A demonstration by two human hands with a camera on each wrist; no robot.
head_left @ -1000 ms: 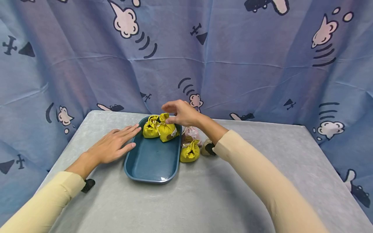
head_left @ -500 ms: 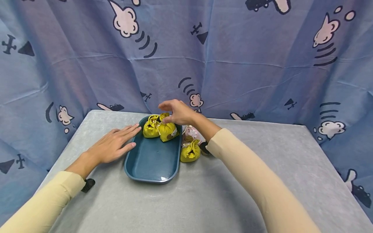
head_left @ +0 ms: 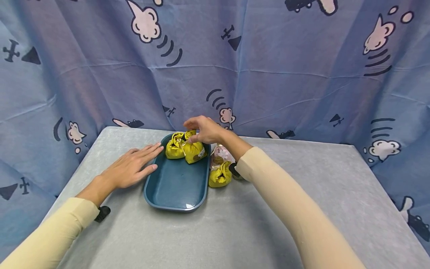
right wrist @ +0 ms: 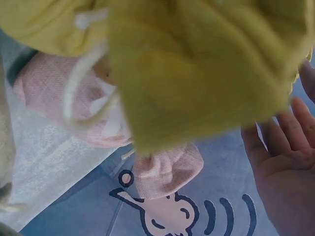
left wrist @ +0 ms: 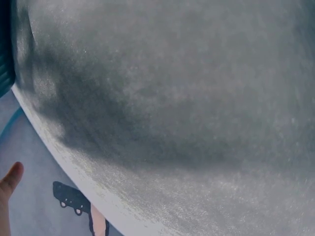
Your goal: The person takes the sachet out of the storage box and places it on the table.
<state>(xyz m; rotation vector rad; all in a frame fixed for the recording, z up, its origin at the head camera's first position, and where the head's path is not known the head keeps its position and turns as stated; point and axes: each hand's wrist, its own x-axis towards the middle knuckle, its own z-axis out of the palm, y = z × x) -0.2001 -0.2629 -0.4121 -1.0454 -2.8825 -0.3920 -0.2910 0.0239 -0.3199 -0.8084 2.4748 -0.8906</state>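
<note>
on a grey counter [head_left: 336, 186], before a blue printed curtain [head_left: 285, 45], a dark blue tray [head_left: 177, 186] is placed, and at its far end two yellow pouches are contained: the left pouch [head_left: 174, 149] and, just beside it, the right pouch [head_left: 195, 153]. the right hand [head_left: 208, 130] is arched over the right pouch, and a gap is left between thumb and fingers; the neck of the pouch is seen in this gap, but whether it is touched by the thumb cannot be told with certainty. in the right wrist view the fingers are spread, and the large yellow cloth near them is blurred and cut off at the top. the left hand [head_left: 129, 168] is laid at the left side of the tray, with fingers straight and thumb held apart; in the left wrist view only one finger [left wrist: 11, 179] is shown at the edge. outside the tray, on its right, a third yellow pouch [head_left: 219, 178] is set, and by it a pink pouch [head_left: 219, 155] is partly hidden. a beige thing [right wrist: 5, 142] is cut off so much that its shape cannot be made out.
</note>
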